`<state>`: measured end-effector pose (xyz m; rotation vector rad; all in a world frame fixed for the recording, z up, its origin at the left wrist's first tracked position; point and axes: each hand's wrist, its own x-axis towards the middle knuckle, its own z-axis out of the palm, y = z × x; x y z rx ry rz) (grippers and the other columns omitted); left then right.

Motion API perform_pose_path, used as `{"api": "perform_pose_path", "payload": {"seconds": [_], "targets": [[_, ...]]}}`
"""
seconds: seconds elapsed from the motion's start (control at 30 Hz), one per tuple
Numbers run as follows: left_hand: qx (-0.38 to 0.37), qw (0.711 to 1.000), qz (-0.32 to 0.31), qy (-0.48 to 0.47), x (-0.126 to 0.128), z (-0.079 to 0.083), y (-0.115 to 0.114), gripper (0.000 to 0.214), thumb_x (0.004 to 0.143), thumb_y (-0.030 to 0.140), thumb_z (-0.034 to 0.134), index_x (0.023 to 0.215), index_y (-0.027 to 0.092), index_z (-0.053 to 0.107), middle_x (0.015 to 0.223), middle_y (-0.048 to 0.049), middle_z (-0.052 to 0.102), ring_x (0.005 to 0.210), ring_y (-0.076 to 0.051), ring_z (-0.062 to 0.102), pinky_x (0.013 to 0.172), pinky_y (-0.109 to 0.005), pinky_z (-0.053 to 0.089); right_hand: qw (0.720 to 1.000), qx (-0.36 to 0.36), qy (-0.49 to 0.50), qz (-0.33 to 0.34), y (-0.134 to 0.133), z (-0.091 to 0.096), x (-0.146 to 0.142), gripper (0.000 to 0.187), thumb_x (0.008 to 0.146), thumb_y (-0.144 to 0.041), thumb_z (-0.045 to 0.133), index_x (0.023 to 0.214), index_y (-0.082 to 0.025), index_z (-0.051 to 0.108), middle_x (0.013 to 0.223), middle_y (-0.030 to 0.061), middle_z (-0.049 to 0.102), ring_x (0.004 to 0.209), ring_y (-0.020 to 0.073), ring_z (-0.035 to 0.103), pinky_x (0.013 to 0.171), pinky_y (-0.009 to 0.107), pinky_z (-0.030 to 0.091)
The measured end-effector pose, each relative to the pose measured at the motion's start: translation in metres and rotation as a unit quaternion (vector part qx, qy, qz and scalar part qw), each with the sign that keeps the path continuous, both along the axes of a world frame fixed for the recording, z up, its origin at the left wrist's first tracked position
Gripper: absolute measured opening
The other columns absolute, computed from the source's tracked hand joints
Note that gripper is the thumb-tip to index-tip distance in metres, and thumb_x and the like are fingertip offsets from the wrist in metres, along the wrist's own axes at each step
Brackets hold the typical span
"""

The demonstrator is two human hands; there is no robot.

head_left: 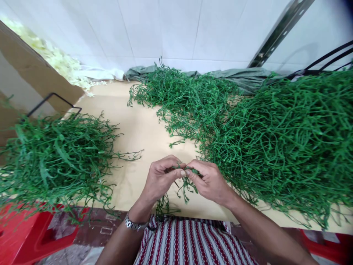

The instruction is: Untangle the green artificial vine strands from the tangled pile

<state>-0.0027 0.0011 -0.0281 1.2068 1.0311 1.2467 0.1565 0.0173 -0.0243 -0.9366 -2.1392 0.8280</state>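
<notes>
Both my hands meet over the near part of the table, thumbs nearly touching. My left hand (162, 176) pinches a thin green plastic stem between thumb and fingers. My right hand (208, 178) is closed on the same small bunch of artificial green stems (187, 187), whose forked tips hang below the fingers. How the pieces join between the thumbs is hidden. A few more green stems (163, 206) lie at the table edge below my left hand. Close by my right hand spreads a large pile of branching green stems (286, 143).
Another stem heap (190, 95) lies at the back by grey-green cloth (242, 79). On the left is a pile of leafy stems (60, 154) beside a black wire frame (52, 95) and cardboard box (33, 70). Pale flowers (55, 55) lie behind it. A red stool (27, 235) stands below.
</notes>
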Motion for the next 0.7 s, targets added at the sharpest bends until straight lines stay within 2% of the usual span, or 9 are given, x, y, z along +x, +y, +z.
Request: {"api": "perform_pose_path", "payload": {"seconds": [0.1,0.2,0.3,0.4,0.53,0.63,0.7], "targets": [[0.053,0.995,-0.004,0.080,-0.002,0.002,-0.002,0.005,0.071,0.017,0.064,0.071,0.013,0.068,0.062,-0.0033,0.060,0.059,-0.012,0.054,0.055,-0.023,0.042,0.999,0.020,-0.025,0.019,0.000,0.000,0.000,0.012,0.082,-0.011,0.044,0.074,-0.015,0.052,0.063,-0.0003,0.049,0.057,0.0101,0.044,0.055,0.021,0.032],[0.093,0.975,-0.011,0.201,-0.004,0.007,-0.004,0.010,0.075,0.013,0.058,0.068,0.012,0.064,0.060,-0.0022,0.058,0.056,-0.011,0.052,0.054,-0.023,0.039,0.993,0.061,-0.094,0.039,0.000,0.001,0.003,0.013,0.075,-0.006,0.041,0.071,-0.015,0.050,0.064,0.0011,0.049,0.059,0.0117,0.044,0.055,0.023,0.030],[0.096,0.947,-0.043,0.304,-0.005,0.011,-0.006,0.016,0.077,0.010,0.052,0.062,0.013,0.058,0.057,-0.0001,0.053,0.055,-0.010,0.049,0.053,-0.022,0.036,0.974,0.116,-0.185,0.053,0.001,0.005,0.006,0.016,0.068,-0.003,0.040,0.071,-0.016,0.049,0.066,0.0019,0.048,0.060,0.0130,0.042,0.054,0.025,0.027],[0.100,0.930,-0.087,0.343,-0.005,0.015,-0.004,0.020,0.077,0.009,0.048,0.058,0.013,0.054,0.054,0.0018,0.047,0.053,-0.009,0.045,0.052,-0.021,0.033,0.965,0.106,-0.226,0.082,0.003,0.010,0.008,0.014,0.067,-0.004,0.041,0.071,-0.016,0.046,0.067,0.0013,0.048,0.059,0.0123,0.039,0.053,0.026,0.023],[0.101,0.941,-0.146,0.288,-0.006,0.018,-0.003,0.022,0.077,0.009,0.047,0.056,0.013,0.052,0.052,0.0029,0.042,0.051,-0.008,0.041,0.050,-0.021,0.032,0.973,-0.003,-0.178,0.149,0.009,0.016,0.009,0.014,0.069,-0.008,0.043,0.061,-0.018,0.036,0.058,-0.0036,0.036,0.054,0.0088,0.031,0.051,0.024,0.021],[0.108,0.953,-0.163,0.229,-0.007,0.019,-0.005,0.021,0.078,0.009,0.047,0.058,0.013,0.054,0.053,0.0017,0.045,0.051,-0.008,0.042,0.050,-0.022,0.032,0.964,-0.166,-0.103,0.181,0.013,0.017,0.009,0.019,0.071,-0.013,0.042,0.056,-0.018,0.032,0.052,-0.0065,0.026,0.048,0.0065,0.027,0.047,0.021,0.021],[0.128,0.957,-0.163,0.204,-0.008,0.020,-0.007,0.020,0.079,0.010,0.046,0.062,0.014,0.057,0.055,-0.0001,0.049,0.052,-0.009,0.043,0.051,-0.024,0.034,0.937,-0.291,-0.039,0.191,0.014,0.016,0.008,0.016,0.070,-0.015,0.041,0.055,-0.018,0.035,0.050,-0.0070,0.028,0.047,0.0057,0.027,0.044,0.019,0.021]]}}
